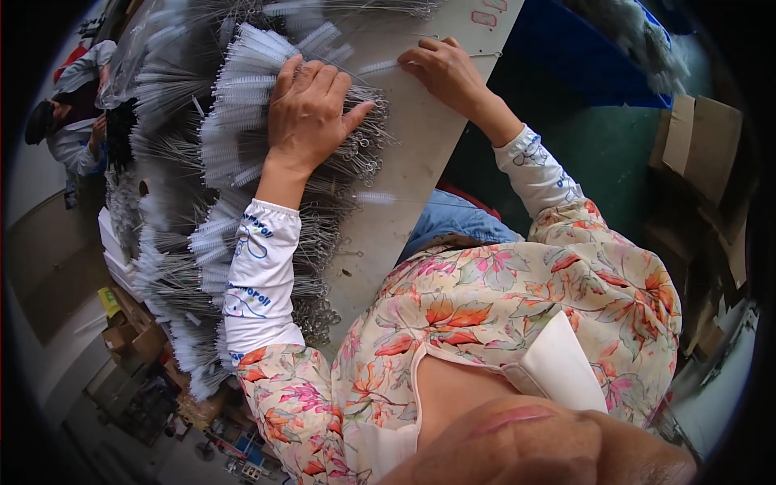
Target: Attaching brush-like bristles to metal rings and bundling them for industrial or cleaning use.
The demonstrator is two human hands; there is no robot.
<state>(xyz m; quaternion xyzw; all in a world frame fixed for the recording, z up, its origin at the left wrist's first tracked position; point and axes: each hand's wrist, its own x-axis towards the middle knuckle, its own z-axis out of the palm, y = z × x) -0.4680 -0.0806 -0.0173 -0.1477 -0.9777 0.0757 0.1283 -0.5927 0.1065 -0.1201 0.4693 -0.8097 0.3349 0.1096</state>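
My left hand (pixel 311 109) lies flat, fingers spread, on a big heap of thin wire brushes (pixel 202 170) with white bristles and looped wire handles. Beneath the palm are the brushes' wire loop ends. My right hand (pixel 440 69) rests on the grey table (pixel 404 162), its fingers pinching a single white-bristled wire brush (pixel 380 67) that lies across the bare tabletop. Another single brush (pixel 373 197) lies loose on the table nearer to me. Both forearms wear white printed sleeve covers.
Another person (pixel 69 105) in a light jacket sits at the far left, beyond the heap. A blue bin (pixel 582 48) stands off the table's right edge over a green floor. Cardboard pieces (pixel 699 145) lie at the right, and boxes (pixel 133 335) at the lower left.
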